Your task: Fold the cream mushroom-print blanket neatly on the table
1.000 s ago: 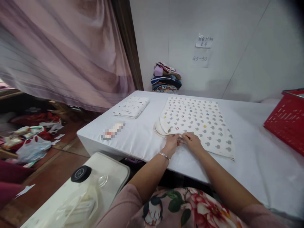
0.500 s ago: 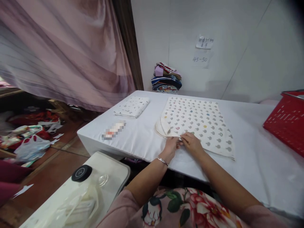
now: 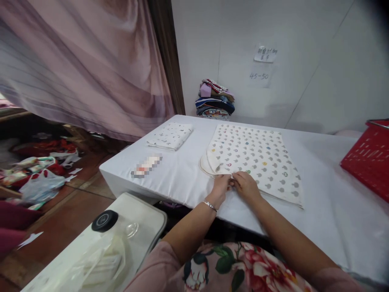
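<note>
From twelve to one o'clock, a printed cloth [image 3: 255, 162] is lying in layers on the white tabletop [image 3: 173, 174], its near-left corner curling. The left hand [image 3: 221, 187] and right hand [image 3: 244, 184] are pinching its near edge between closed fingers (the fabric is looking light, soft and floppy, so edges are offering the surest hold). A folded cloth [image 3: 170, 136] is resting at eleven, a red basket [image 3: 364, 158] is standing at two, and a pale wall [image 3: 231, 40] is rising behind.

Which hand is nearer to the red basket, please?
Right: the right hand is left of the red basket, at the patterned cloth's near edge; the left hand is farther left.
</note>
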Demonstrator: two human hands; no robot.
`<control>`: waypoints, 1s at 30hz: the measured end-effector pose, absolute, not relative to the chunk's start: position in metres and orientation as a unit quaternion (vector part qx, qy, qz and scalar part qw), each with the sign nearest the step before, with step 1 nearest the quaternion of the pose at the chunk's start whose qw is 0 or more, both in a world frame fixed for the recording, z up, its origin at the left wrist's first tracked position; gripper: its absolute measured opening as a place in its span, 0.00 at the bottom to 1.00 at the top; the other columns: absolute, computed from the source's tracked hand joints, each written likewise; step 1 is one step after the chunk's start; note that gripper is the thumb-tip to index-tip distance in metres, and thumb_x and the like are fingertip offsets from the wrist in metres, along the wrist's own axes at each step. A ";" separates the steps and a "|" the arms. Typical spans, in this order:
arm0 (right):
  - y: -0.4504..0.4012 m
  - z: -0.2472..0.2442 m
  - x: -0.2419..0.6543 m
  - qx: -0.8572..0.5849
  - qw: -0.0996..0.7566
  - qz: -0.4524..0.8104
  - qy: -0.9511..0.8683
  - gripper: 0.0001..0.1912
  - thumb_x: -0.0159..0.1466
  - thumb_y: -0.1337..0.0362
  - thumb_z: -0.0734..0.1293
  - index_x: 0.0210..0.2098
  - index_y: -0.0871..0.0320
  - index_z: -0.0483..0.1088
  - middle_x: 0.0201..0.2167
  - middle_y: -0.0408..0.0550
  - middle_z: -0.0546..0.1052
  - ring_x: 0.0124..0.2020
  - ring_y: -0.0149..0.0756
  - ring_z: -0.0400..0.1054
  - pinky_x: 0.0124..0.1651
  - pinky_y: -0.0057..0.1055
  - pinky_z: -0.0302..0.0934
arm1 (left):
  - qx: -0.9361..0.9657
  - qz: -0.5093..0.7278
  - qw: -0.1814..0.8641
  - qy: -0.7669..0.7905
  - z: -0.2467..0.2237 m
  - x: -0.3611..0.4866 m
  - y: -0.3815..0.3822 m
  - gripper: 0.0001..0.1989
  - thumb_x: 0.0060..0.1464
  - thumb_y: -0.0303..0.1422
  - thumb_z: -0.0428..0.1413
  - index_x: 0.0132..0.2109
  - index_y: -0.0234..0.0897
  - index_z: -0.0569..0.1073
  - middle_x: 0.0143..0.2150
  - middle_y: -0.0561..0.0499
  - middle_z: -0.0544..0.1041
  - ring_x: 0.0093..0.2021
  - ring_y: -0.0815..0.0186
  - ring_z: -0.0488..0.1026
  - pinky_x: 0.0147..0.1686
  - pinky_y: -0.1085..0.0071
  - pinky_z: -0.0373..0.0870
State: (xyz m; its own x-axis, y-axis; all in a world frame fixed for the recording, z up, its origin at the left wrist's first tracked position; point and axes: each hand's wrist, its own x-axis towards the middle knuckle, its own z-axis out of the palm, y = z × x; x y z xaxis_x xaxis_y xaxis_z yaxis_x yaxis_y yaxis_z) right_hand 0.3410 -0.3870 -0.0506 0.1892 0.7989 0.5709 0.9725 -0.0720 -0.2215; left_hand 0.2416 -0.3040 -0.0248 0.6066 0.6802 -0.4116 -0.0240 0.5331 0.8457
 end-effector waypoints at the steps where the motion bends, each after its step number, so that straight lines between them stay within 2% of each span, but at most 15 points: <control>1: -0.387 -0.052 0.341 -0.717 0.286 -0.152 -0.617 0.14 0.65 0.68 0.57 0.44 0.59 0.72 0.37 0.54 0.74 0.39 0.41 0.65 0.42 0.36 0.61 | 0.428 0.226 0.786 0.385 -0.025 0.242 -0.304 0.05 0.41 0.29 0.56 0.30 0.34 0.69 0.24 0.54 0.70 0.22 0.73 0.65 0.19 0.77 0.54; 8: -0.390 -0.054 0.343 -0.726 0.290 -0.134 -0.609 0.15 0.67 0.67 0.54 0.43 0.57 0.72 0.36 0.52 0.74 0.39 0.40 0.66 0.41 0.34 0.61 | 0.396 0.265 0.795 0.375 -0.020 0.241 -0.298 0.08 0.42 0.30 0.57 0.33 0.34 0.69 0.28 0.53 0.72 0.21 0.75 0.66 0.20 0.78 0.58; 15: -0.392 -0.053 0.340 -0.719 0.308 -0.135 -0.609 0.17 0.67 0.67 0.53 0.46 0.56 0.71 0.37 0.52 0.74 0.40 0.40 0.66 0.41 0.35 0.62 | 0.365 0.317 0.784 0.390 -0.016 0.240 -0.282 0.11 0.49 0.30 0.55 0.42 0.36 0.68 0.36 0.48 0.77 0.27 0.70 0.73 0.31 0.72 0.71; 19: -0.393 -0.054 0.339 -0.715 0.287 -0.125 -0.626 0.20 0.65 0.70 0.54 0.50 0.53 0.70 0.36 0.50 0.73 0.38 0.40 0.66 0.38 0.34 0.62 | 0.370 0.327 0.767 0.410 -0.020 0.230 -0.273 0.08 0.49 0.27 0.55 0.39 0.36 0.68 0.35 0.48 0.76 0.29 0.68 0.73 0.34 0.71 0.72; 24: -0.392 -0.056 0.340 -0.706 0.269 -0.117 -0.645 0.22 0.64 0.73 0.54 0.50 0.51 0.71 0.35 0.48 0.73 0.37 0.38 0.65 0.36 0.32 0.60 | 0.412 0.328 0.754 0.393 -0.027 0.214 -0.274 0.08 0.48 0.25 0.55 0.39 0.34 0.70 0.34 0.47 0.76 0.30 0.66 0.74 0.35 0.69 0.72; 28: -0.392 -0.059 0.341 -0.711 0.257 -0.102 -0.647 0.22 0.63 0.73 0.54 0.50 0.50 0.71 0.35 0.48 0.73 0.36 0.37 0.65 0.35 0.30 0.60 | 0.413 0.311 0.776 0.360 -0.024 0.211 -0.272 0.12 0.48 0.25 0.56 0.42 0.34 0.69 0.35 0.46 0.77 0.32 0.66 0.74 0.37 0.68 0.72; 30: -0.392 -0.060 0.341 -0.711 0.262 -0.099 -0.645 0.22 0.63 0.73 0.55 0.50 0.49 0.71 0.36 0.47 0.73 0.36 0.37 0.65 0.35 0.30 0.60 | 0.404 0.312 0.786 0.350 -0.020 0.212 -0.269 0.16 0.48 0.26 0.57 0.46 0.35 0.68 0.40 0.45 0.77 0.34 0.65 0.75 0.37 0.68 0.72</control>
State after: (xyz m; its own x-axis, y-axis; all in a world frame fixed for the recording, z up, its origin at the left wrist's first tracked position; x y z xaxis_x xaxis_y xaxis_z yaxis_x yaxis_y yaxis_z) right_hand 0.3412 -0.3923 -0.0596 0.1477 0.8650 0.4795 0.9692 -0.0299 -0.2446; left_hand 0.2124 -0.2690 -0.0203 0.5602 0.7727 -0.2987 -0.2068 0.4795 0.8528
